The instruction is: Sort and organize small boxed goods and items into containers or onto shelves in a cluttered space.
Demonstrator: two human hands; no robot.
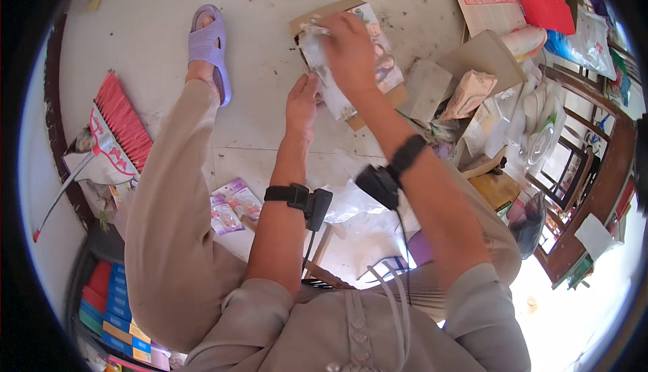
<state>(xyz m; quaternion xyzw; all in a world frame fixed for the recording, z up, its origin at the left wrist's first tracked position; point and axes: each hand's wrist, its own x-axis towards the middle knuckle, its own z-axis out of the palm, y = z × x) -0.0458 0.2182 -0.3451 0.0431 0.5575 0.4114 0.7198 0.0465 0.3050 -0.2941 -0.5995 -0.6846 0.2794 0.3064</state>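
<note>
A flat cardboard box point(354, 121) with a colourful printed picture on its top lies on the floor in front of me. My left hand point(304, 105) is at its left edge, fingers closed against the side. Over the upper part of the box is my right hand point(351, 51), slightly blurred and bent downward. Its fingers are closed on a crumpled whitish cloth-like piece point(314, 31) that touches the printed top. I cannot tell its exact kind. Each wrist wears a black strap with a small black device.
A red-bristled broom point(125, 126) leans at the left. My foot in a purple slipper point(208, 51) stands at the far left. Right of the box, cartons point(426, 89), a crumpled wrapper point(467, 94) and plastic bags pile up beside a wooden frame point(590, 210). Purple packets point(236, 205) lie nearer me.
</note>
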